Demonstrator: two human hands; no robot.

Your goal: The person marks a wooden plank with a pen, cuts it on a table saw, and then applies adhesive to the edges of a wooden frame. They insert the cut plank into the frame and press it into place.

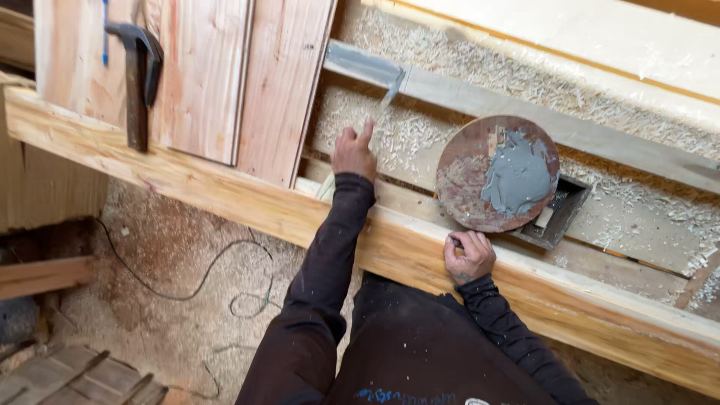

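Woodshop bench, shavings everywhere, sawdust floor below. Left hand (354, 154) holds a putty knife (390, 88), fingers loosely curled on its handle, forefinger raised; blade at one o'clock, touching grey filler on a plank (480, 101). Best kept flat, drawn along the grain. Right hand (469, 256) fisted, pressed on the front beam (225, 196), gripping something small I cannot identify. Round mixing board (496, 174) with grey putty (517, 176) sits at one o'clock of it, near. Hammer (139, 75) hangs at ten o'clock, well apart. Open room lies right along the plank; upright boards (225, 75) crowd the left.
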